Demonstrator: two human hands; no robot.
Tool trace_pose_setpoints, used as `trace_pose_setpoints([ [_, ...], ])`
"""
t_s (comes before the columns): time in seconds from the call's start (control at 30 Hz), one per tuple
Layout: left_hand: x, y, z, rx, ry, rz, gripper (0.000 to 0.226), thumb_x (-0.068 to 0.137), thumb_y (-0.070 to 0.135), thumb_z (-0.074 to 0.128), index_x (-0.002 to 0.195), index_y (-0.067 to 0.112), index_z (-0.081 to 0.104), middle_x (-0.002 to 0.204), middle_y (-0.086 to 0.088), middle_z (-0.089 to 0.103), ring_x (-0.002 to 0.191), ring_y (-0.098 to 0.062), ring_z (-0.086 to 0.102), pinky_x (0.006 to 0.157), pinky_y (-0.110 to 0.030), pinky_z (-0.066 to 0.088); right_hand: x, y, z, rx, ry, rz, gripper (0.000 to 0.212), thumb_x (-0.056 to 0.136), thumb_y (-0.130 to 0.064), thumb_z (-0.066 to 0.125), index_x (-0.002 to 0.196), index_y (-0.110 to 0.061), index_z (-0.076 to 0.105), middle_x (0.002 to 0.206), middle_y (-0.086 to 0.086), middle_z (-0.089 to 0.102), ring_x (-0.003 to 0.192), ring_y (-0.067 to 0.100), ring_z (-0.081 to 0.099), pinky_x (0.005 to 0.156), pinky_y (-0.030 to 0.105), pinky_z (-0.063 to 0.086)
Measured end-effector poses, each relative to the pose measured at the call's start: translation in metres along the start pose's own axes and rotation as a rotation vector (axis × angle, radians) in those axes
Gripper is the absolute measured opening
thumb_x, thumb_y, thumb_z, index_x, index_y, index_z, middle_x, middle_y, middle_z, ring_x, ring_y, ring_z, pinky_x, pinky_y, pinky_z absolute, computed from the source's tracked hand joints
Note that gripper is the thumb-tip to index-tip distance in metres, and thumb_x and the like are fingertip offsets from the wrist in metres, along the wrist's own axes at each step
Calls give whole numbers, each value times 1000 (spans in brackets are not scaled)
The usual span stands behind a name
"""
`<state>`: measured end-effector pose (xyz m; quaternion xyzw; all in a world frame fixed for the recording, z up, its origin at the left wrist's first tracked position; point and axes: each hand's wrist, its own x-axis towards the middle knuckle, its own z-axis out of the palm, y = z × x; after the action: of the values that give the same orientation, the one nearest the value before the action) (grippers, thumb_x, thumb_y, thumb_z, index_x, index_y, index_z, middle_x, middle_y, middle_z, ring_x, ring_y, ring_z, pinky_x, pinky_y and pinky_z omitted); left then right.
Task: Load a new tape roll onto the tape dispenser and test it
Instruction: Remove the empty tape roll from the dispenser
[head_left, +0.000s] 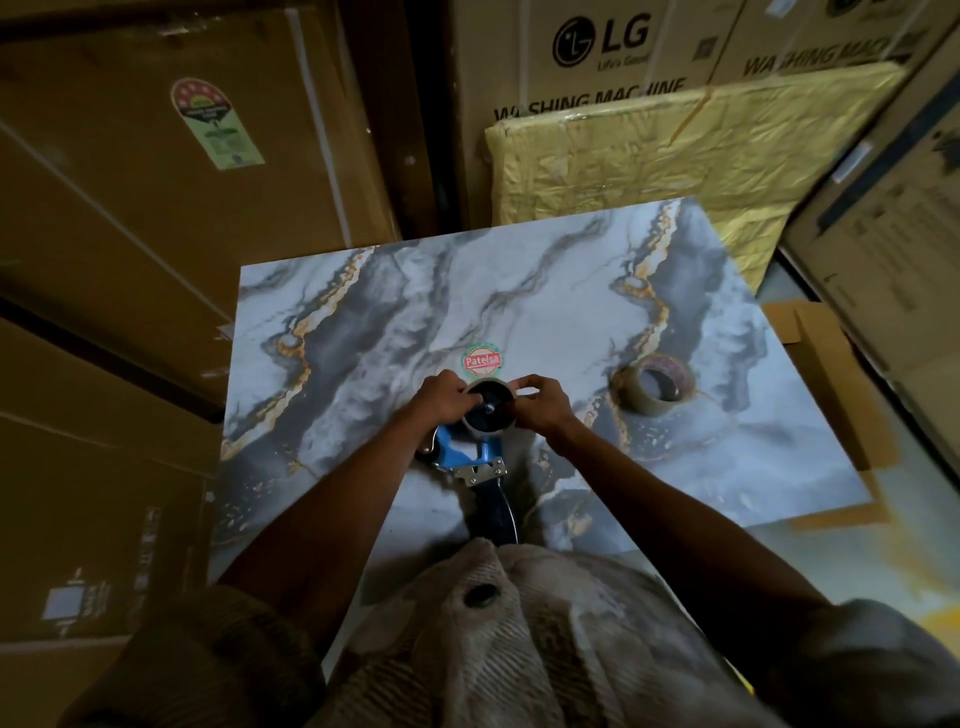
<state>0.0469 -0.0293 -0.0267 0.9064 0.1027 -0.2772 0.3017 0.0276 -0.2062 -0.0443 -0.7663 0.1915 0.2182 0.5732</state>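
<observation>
Nearest the lens, a ribbed beige shirt (498, 639) with one dark button, cut off by the bottom edge; both forearms reaching forward over a marble-patterned slab (545, 291), grey and white with gold veins, used as the work surface.

On the slab, just past the shirt, the tape dispenser (470, 457): dark handle pointing back toward the body, blue frame, metal toothed plate at its near side. Handle's end hidden under the shirt fold. At the far end of the frame, a tape roll (488, 413) seated on the black hub, axle visible at centre.

Left hand (444, 400) curled against the roll's left rim, fingers bent over its top edge. Right hand (543, 402) on the right rim, thumb and forefinger pinched at the roll's far edge; whether on a loose tape end or on the roll itself, impossible to make out in the dim light.

Just beyond the hands, a round red and green sticker (483, 359) reading "Patelsa". Well apart to the right, a second tape roll (655, 384), tilted, lying on the slab.

Farther back, a flat package in yellow wrap (675, 156) leaning behind the slab; cardboard cartons (597, 47) printed "LG" and "WASHING MACHINE", lettering partly covered. Brown cartons (130, 208) on the left, more on the right.
</observation>
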Motion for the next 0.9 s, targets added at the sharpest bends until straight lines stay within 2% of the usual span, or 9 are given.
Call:
trace_pose_setpoints([
  [0.17,-3,-9,5,-79,-24,-50,39,84,38,74,92,1,73,98,-19,72,97,-31,67,67,-27,39,-2,3,8,-73,90,28,16,75,-12,76,90,-12,73,79,11,71,60,16,63,65,34,59],
  [0.27,-6,-9,5,-92,-4,-74,40,82,39,75,89,0,72,92,-16,72,88,-26,65,60,-27,39,-4,-1,10,-82,118,36,9,77,-13,74,82,-17,69,77,10,71,56,16,64,64,35,61],
  [0.37,-8,-10,8,-72,32,-101,40,79,42,75,90,3,74,95,-12,73,93,-25,66,70,-29,48,-6,-1,14,-88,138,55,9,75,-15,72,79,-19,66,82,14,73,57,20,65,62,33,59],
  [0.43,-10,-12,10,-80,51,-135,41,73,44,76,90,7,74,99,-12,74,97,-27,67,76,-30,52,-4,2,18,-86,145,70,7,73,-17,69,78,-19,65,88,17,74,65,26,69,66,36,60],
  [0.5,-12,-10,10,-78,67,-161,45,66,47,75,93,11,73,105,-13,73,99,-29,67,78,-32,55,-3,4,19,-86,141,76,4,73,-19,67,77,-19,65,91,17,75,70,28,70,66,36,61],
  [0.6,-16,-3,9,-59,85,-186,53,63,46,73,104,12,69,113,-15,70,104,-32,66,79,-33,54,-11,-5,19,-93,146,73,2,78,-17,66,79,-16,65,89,17,73,66,26,67,60,29,56],
  [0.73,-19,4,9,-41,109,-242,62,65,44,74,117,12,63,124,-17,64,111,-34,63,82,-34,53,-10,-8,20,-166,149,58,12,79,-17,67,69,-20,61,78,10,69,82,34,74,79,40,62],
  [0.8,-19,6,9,-30,120,-256,65,64,45,73,119,12,62,125,-16,63,113,-35,62,84,-35,54,-9,-9,21,-189,142,49,17,78,-18,68,65,-21,59,77,8,69,88,35,74,84,43,61],
  [0.9,-19,8,9,-19,137,-263,66,64,44,72,120,12,61,126,-17,63,114,-36,62,84,-35,53,-12,-13,21,-212,160,27,16,83,-16,66,68,-17,60,81,8,65,88,29,69,87,36,56],
])
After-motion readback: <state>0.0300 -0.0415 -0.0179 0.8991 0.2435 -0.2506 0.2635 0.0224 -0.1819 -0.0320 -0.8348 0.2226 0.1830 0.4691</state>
